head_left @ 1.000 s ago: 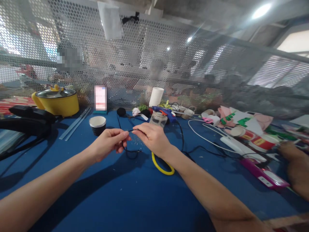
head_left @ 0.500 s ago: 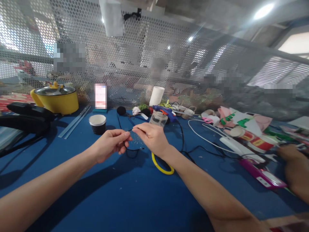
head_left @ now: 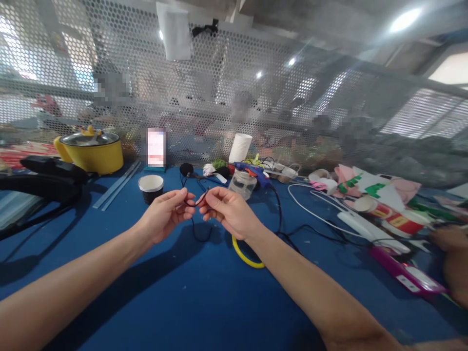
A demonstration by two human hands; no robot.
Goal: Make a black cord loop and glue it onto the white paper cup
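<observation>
Thin black cord (head_left: 197, 201) pinched taut between fingers of left hand (head_left: 164, 214) and right hand (head_left: 228, 210), held clear of bench (head_left: 183, 292) so its loop hangs free.

A: What colours show on the flat cloth-covered table (head_left: 153, 292)?
B: Deep blue. On it, a round bright-yellow metal pot (head_left: 93, 153), a thin black cord (head_left: 199, 234), a yellow ring (head_left: 246, 253).

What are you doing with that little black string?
A person sits at a blue table. Both hands pinch a thin black cord between them: the left hand on one side, the right hand on the other, fingertips nearly touching. A yellow ring lies under the right wrist, and a glue gun lies behind.
</observation>
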